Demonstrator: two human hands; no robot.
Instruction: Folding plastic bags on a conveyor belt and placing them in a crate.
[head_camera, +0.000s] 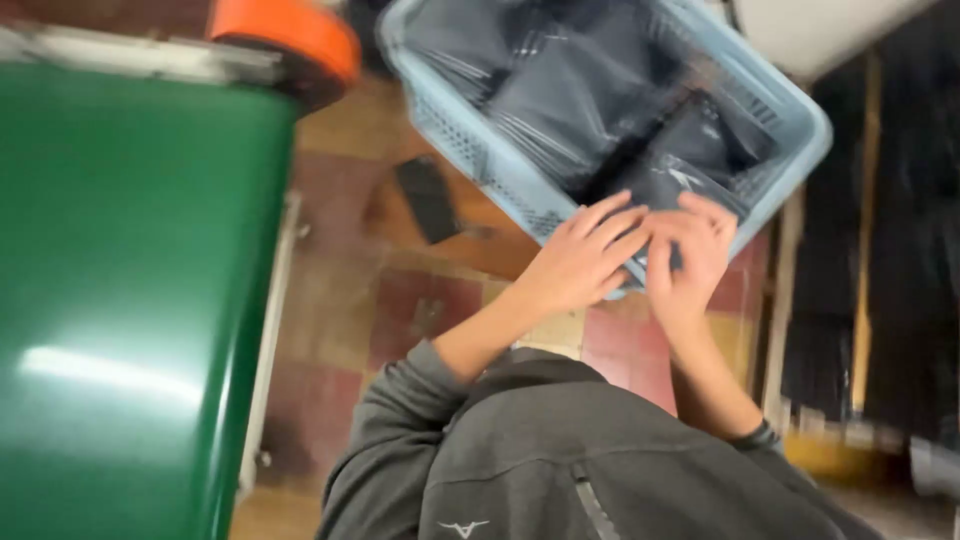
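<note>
I see the left hand (580, 262) and right hand (690, 255) pinching one dark plastic packet (668, 180) at the near rim of the pale blue basket (470, 140), centre frame; green machine surface (130, 300) fills left; orange roller (290, 35) upper left; dark flat piece (428, 198) on tiled floor (420, 300); dark racks (900, 220) right.

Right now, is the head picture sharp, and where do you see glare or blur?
Head view: soft all over from motion blur, so the edges of the left hand and right hand smear; a pale glare streak lies on the green surface; the dark glossy packets in the light blue basket catch small highlights; the right side falls into dim shadow.
</note>
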